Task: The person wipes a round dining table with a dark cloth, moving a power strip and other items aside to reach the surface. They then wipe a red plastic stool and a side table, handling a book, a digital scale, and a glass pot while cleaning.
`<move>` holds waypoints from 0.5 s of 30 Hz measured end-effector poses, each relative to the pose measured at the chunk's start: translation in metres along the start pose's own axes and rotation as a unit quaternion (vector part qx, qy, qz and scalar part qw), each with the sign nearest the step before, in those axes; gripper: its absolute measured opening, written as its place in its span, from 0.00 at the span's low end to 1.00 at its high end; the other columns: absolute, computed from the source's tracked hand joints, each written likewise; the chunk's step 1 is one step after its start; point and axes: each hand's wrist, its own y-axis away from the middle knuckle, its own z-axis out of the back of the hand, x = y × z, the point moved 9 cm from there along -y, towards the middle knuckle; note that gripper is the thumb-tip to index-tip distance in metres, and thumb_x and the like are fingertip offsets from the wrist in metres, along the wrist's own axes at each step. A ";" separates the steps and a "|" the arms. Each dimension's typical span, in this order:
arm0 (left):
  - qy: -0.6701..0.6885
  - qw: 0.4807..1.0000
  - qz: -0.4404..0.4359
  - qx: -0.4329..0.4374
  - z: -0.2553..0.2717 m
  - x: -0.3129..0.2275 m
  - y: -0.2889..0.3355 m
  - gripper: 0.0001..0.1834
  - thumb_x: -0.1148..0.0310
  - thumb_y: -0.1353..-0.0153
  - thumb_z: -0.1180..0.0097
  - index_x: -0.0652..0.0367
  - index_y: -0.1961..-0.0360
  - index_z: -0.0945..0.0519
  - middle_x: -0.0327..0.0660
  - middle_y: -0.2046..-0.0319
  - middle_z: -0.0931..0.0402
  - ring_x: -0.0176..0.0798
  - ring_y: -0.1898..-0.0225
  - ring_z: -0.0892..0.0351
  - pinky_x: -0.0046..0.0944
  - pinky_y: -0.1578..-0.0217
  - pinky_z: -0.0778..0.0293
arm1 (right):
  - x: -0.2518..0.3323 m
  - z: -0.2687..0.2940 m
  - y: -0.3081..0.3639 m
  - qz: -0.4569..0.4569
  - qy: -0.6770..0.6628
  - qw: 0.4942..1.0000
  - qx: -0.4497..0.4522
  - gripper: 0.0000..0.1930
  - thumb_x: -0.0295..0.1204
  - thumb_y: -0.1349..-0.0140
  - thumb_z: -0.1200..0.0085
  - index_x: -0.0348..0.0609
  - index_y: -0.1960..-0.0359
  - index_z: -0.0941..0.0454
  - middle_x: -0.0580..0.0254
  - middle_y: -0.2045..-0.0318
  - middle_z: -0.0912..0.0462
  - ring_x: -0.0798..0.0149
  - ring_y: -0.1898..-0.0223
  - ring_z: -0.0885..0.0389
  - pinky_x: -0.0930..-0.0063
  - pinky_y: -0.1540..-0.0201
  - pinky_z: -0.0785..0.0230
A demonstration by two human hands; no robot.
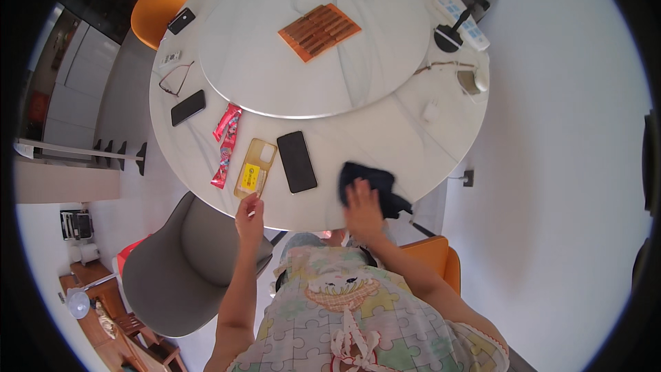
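At the near edge of the round white table [427, 155], my left hand [249, 218] has its fingers drawn together. Its fingertips are beside the near end of a clear yellowish phone case [266, 152] with a yellow label; whether they grip anything cannot be made out. My right hand [363, 208], slightly blurred, lies with fingers stretched out on a crumpled dark blue cloth [375, 178]. Between the hands, a black smartphone [297, 162] lies flat. Red patterned wrapper strips [226, 148] rest left of the case.
A raised round turntable [275, 86] carries an orange mat with brown slats [320, 31]. A second phone [188, 108], glasses [177, 78], a black stand [449, 38], a power strip [465, 24] and a white plug [431, 111] surround it. A grey chair [200, 262] stands near left.
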 end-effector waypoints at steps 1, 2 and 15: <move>0.010 1.000 -0.006 0.004 -0.009 -0.004 -0.002 0.14 0.69 0.39 0.42 0.59 0.52 0.22 0.35 0.67 0.22 0.28 0.65 0.24 0.29 0.66 0.28 | 0.025 0.000 0.001 0.063 -0.018 0.998 -0.001 0.29 0.39 0.40 0.53 0.37 0.38 0.36 0.45 0.32 0.47 0.46 0.30 0.52 0.46 0.32 0.56; 0.039 0.999 -0.010 0.022 -0.021 -0.008 -0.004 0.14 0.69 0.39 0.42 0.59 0.53 0.22 0.35 0.66 0.22 0.27 0.65 0.25 0.28 0.66 0.28 | 0.045 0.001 0.003 0.116 -0.059 0.992 0.000 0.27 0.39 0.41 0.52 0.38 0.42 0.32 0.46 0.34 0.42 0.47 0.31 0.48 0.46 0.33 0.53; -0.007 0.991 -0.130 0.024 -0.106 -0.089 -0.103 0.22 0.69 0.42 0.41 0.60 0.46 0.27 0.48 0.49 0.30 0.42 0.54 0.26 0.40 0.55 0.27 | -0.116 0.108 -0.082 -0.279 -0.846 0.443 -0.099 0.21 0.42 0.29 0.61 0.38 0.47 0.27 0.62 0.55 0.19 0.63 0.55 0.22 0.68 0.49 0.33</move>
